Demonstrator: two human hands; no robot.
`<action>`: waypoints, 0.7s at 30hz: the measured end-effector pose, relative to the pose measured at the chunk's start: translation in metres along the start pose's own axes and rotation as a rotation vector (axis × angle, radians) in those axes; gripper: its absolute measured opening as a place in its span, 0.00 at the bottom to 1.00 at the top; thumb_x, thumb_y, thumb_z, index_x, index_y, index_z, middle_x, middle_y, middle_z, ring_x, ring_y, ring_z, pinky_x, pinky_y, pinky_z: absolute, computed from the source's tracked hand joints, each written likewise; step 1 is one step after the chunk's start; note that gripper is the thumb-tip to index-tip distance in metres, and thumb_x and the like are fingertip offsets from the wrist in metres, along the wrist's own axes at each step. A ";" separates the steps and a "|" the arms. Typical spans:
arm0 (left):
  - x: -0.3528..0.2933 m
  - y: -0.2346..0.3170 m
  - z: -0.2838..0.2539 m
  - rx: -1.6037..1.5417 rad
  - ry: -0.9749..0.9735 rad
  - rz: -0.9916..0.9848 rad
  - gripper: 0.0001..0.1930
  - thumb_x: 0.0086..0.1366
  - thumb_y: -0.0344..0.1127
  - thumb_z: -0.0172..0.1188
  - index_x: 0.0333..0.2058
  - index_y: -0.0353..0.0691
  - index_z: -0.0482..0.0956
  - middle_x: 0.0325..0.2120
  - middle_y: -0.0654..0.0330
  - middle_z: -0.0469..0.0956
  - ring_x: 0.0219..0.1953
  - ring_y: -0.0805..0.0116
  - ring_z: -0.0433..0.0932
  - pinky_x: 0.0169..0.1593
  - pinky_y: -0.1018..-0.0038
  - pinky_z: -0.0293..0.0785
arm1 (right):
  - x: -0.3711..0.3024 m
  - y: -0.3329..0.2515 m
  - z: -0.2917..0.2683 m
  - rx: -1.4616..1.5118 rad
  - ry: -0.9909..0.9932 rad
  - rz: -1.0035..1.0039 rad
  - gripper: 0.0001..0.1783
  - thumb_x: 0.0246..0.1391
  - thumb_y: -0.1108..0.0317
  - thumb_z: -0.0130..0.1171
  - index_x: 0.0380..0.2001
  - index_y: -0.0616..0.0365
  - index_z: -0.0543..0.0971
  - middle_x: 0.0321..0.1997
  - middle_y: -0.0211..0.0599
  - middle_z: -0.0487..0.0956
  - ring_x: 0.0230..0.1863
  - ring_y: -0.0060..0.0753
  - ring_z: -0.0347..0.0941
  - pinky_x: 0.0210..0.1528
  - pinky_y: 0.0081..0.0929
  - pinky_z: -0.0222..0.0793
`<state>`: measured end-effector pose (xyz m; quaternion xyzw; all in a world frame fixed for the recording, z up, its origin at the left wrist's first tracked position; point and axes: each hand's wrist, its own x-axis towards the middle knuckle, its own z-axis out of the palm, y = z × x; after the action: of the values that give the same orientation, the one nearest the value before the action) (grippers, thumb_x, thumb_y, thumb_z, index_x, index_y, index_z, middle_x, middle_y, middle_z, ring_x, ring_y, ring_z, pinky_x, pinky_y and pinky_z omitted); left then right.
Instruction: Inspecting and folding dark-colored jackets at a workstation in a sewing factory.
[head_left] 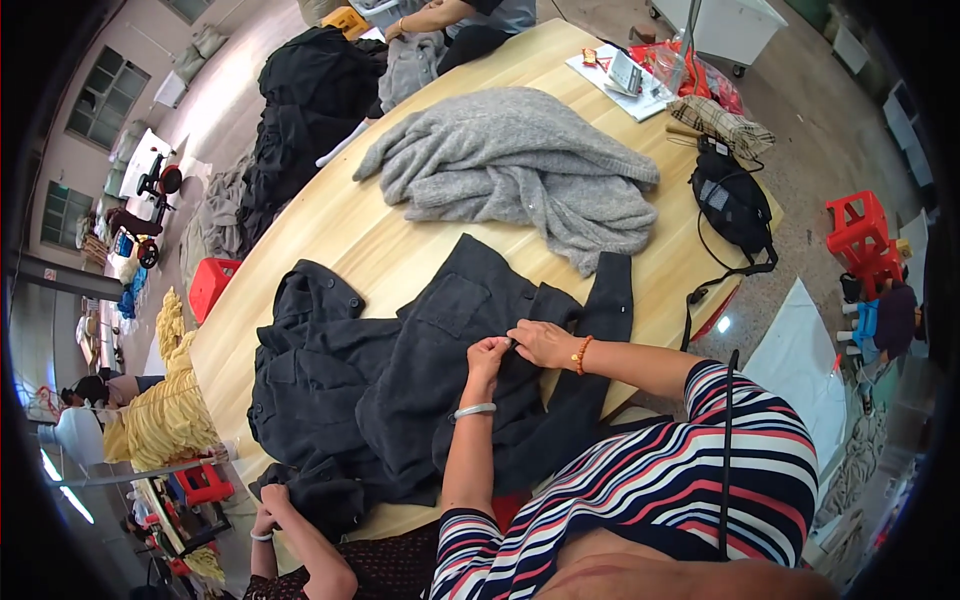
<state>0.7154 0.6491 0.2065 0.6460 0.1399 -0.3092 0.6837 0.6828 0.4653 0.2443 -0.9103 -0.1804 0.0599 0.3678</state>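
Observation:
A black button-up jacket (450,310) lies spread on the wooden table in front of me. My left hand (487,358) is closed in a pinch over it, its fingertips meeting those of my right hand (544,343). Between them is a small dark bit of the jacket; whether it is a button or an edge is too small to tell. One jacket sleeve (608,300) stretches out beyond my right hand. To the left lies another black garment (315,350) with buttons, partly touching the first.
A grey knitted garment pile (510,165) lies across the table's (330,225) far half. At the right edge sit a black pouch with a cord (732,205) and a calculator (625,72). A co-worker's hand (268,508) works at the lower left; another person (430,18) sits beyond the table.

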 end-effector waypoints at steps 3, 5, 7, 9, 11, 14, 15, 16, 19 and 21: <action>0.001 0.002 -0.002 -0.044 -0.050 -0.065 0.03 0.63 0.27 0.65 0.34 0.34 0.84 0.29 0.67 0.82 0.29 0.80 0.75 0.35 0.81 0.72 | 0.001 0.001 -0.002 -0.006 -0.015 0.002 0.17 0.55 0.68 0.60 0.46 0.63 0.77 0.40 0.48 0.75 0.43 0.52 0.76 0.47 0.41 0.73; -0.001 0.002 -0.004 -0.070 -0.059 -0.085 0.03 0.63 0.27 0.64 0.34 0.34 0.83 0.30 0.66 0.82 0.30 0.79 0.76 0.37 0.81 0.72 | 0.001 -0.002 -0.007 -0.045 -0.077 -0.059 0.16 0.55 0.66 0.59 0.45 0.63 0.77 0.40 0.48 0.75 0.43 0.52 0.76 0.47 0.41 0.73; -0.004 0.006 -0.007 -0.030 -0.108 -0.086 0.06 0.64 0.27 0.63 0.38 0.33 0.83 0.33 0.64 0.82 0.34 0.78 0.77 0.40 0.81 0.73 | 0.005 -0.002 -0.012 -0.082 -0.112 -0.075 0.16 0.55 0.65 0.59 0.44 0.63 0.77 0.40 0.48 0.75 0.43 0.52 0.76 0.47 0.41 0.73; -0.012 0.008 -0.004 0.002 -0.141 0.025 0.08 0.64 0.27 0.62 0.40 0.32 0.82 0.34 0.63 0.83 0.35 0.75 0.79 0.42 0.79 0.74 | 0.006 0.003 -0.013 -0.118 -0.149 -0.087 0.16 0.55 0.64 0.58 0.43 0.63 0.77 0.40 0.48 0.75 0.43 0.52 0.76 0.46 0.41 0.73; -0.020 0.008 -0.001 0.035 -0.176 0.133 0.10 0.63 0.27 0.62 0.42 0.31 0.81 0.36 0.61 0.83 0.37 0.73 0.80 0.44 0.77 0.75 | 0.006 0.010 -0.011 -0.072 -0.127 -0.050 0.16 0.54 0.63 0.57 0.41 0.63 0.78 0.37 0.49 0.76 0.43 0.53 0.76 0.46 0.42 0.74; -0.039 0.017 0.007 0.601 -0.051 0.521 0.14 0.59 0.27 0.61 0.45 0.31 0.79 0.38 0.49 0.83 0.41 0.57 0.83 0.48 0.68 0.77 | 0.007 0.009 -0.012 0.013 -0.178 -0.024 0.15 0.54 0.63 0.56 0.39 0.64 0.79 0.37 0.52 0.77 0.43 0.54 0.76 0.47 0.43 0.73; -0.043 0.019 0.009 0.643 0.003 0.541 0.11 0.60 0.26 0.60 0.42 0.31 0.80 0.37 0.47 0.82 0.40 0.54 0.83 0.46 0.68 0.77 | 0.006 0.007 -0.013 0.017 -0.184 -0.014 0.15 0.54 0.63 0.56 0.39 0.64 0.79 0.37 0.52 0.77 0.43 0.54 0.76 0.47 0.43 0.73; -0.048 0.022 0.008 0.656 0.010 0.516 0.10 0.60 0.26 0.59 0.40 0.31 0.81 0.36 0.47 0.82 0.39 0.54 0.83 0.45 0.67 0.77 | 0.005 0.004 -0.014 0.049 -0.232 -0.022 0.15 0.53 0.63 0.56 0.39 0.64 0.80 0.38 0.54 0.78 0.44 0.56 0.76 0.48 0.44 0.73; -0.052 0.021 0.005 0.685 0.008 0.570 0.08 0.61 0.23 0.58 0.38 0.31 0.82 0.32 0.46 0.81 0.36 0.50 0.82 0.41 0.66 0.76 | 0.008 0.004 -0.014 0.100 -0.364 -0.020 0.16 0.52 0.66 0.57 0.41 0.65 0.80 0.41 0.58 0.78 0.47 0.58 0.75 0.53 0.44 0.71; -0.052 0.018 0.003 0.705 0.001 0.590 0.07 0.60 0.23 0.58 0.37 0.31 0.81 0.32 0.46 0.80 0.35 0.49 0.82 0.41 0.66 0.76 | 0.005 0.008 -0.011 0.108 -0.343 -0.084 0.15 0.51 0.70 0.57 0.42 0.65 0.80 0.42 0.58 0.77 0.47 0.59 0.75 0.53 0.45 0.71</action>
<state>0.6857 0.6588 0.2519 0.8515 -0.1636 -0.1296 0.4810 0.6921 0.4553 0.2468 -0.8573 -0.2747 0.2087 0.3822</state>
